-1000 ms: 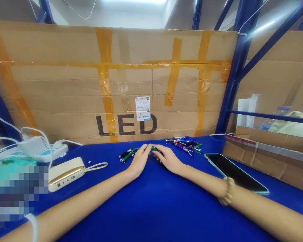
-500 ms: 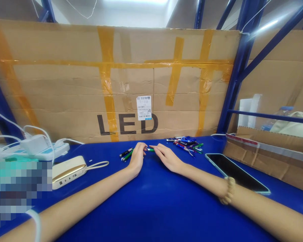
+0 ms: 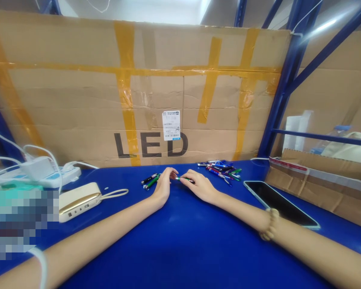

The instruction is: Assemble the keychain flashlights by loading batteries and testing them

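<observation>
My left hand and my right hand meet at the fingertips near the middle of the blue table. Between them, a slim green pen lies roughly level, pinched by the fingers of both hands. Its end by my left fingers looks reddish, but the fingers hide most of it. Just left of my left hand lie a black pen and a green pen. Beyond my right hand is a loose pile of pens in blue, red, green and black.
A white power bank and a power strip with a charger and cables sit at the left. A dark-screened phone lies to the right, before a low cardboard box. A taped cardboard sheet printed LED stands behind the table.
My hands have drawn the green pen between them, and more of its length now shows than half a second ago. The view has tilted slightly.
</observation>
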The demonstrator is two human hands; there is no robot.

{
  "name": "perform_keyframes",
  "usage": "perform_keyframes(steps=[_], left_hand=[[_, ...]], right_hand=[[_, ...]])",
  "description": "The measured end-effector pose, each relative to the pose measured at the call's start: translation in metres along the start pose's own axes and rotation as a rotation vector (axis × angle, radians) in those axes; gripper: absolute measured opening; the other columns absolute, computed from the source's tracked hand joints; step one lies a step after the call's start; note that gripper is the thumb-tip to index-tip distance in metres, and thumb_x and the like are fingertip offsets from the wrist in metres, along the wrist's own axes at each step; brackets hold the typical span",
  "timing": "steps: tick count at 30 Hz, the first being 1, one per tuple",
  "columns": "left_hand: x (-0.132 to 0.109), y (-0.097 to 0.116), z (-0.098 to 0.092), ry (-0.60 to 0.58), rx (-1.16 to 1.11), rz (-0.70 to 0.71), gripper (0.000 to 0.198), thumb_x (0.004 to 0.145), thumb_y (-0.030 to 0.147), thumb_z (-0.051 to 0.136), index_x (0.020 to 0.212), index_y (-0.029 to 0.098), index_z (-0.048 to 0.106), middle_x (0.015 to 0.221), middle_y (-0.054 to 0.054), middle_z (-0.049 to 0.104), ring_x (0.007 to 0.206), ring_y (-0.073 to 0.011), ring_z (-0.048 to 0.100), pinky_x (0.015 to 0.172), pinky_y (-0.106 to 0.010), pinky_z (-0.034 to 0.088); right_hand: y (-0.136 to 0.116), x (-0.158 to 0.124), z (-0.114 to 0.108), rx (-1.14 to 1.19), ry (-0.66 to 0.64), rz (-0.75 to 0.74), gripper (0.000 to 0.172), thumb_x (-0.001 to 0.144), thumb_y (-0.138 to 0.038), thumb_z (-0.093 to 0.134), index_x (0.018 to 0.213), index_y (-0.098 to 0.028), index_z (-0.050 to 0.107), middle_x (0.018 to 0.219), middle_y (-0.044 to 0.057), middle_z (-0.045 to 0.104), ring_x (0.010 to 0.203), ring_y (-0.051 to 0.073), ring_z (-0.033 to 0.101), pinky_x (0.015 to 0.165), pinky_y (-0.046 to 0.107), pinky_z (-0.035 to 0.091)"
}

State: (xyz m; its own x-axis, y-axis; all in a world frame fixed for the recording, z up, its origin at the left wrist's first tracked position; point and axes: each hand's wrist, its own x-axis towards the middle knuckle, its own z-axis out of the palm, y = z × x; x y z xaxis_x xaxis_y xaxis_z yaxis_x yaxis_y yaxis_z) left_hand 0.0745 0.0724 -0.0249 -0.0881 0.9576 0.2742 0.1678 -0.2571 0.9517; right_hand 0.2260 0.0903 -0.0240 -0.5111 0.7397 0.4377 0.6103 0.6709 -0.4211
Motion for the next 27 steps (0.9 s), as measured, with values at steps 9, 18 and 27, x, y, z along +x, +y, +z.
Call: perform_keyframes(steps=[9, 18, 27], left_hand=[[0.0001, -0.0015, 0.0011, -0.027, 0.018, 0.014, 0.03, 0.076, 0.04, 0.028, 0.072, 0.02, 0.051, 0.078, -0.002, 0.057, 0.085, -0.0207, 0.054, 0.076, -0.031, 0.039], [-0.001, 0.0004, 0.001, -0.035, 0.029, -0.003, 0.032, 0.077, 0.041, 0.029, 0.071, 0.02, 0.053, 0.078, -0.003, 0.057, 0.083, -0.0203, 0.053, 0.075, -0.031, 0.039], [0.0004, -0.0018, 0.0009, -0.031, 0.022, -0.023, 0.032, 0.076, 0.041, 0.03, 0.069, 0.02, 0.052, 0.077, -0.002, 0.056, 0.083, -0.0202, 0.052, 0.074, -0.03, 0.038]], right_hand=[[0.0002, -0.0004, -0.0028, 0.07, -0.08, 0.066, 0.034, 0.089, -0.047, 0.038, 0.088, -0.023, 0.063, 0.075, -0.001, 0.064, 0.071, 0.015, 0.058, 0.06, 0.025, 0.036], [0.0018, -0.0002, -0.0024, 0.087, -0.097, 0.017, 0.03, 0.086, -0.047, 0.044, 0.091, -0.026, 0.065, 0.09, -0.002, 0.068, 0.083, 0.018, 0.06, 0.064, 0.025, 0.037], [0.0051, 0.0005, -0.0003, 0.182, -0.074, 0.006, 0.027, 0.084, -0.043, 0.049, 0.094, -0.025, 0.066, 0.095, -0.001, 0.068, 0.085, 0.018, 0.06, 0.07, 0.026, 0.04]])
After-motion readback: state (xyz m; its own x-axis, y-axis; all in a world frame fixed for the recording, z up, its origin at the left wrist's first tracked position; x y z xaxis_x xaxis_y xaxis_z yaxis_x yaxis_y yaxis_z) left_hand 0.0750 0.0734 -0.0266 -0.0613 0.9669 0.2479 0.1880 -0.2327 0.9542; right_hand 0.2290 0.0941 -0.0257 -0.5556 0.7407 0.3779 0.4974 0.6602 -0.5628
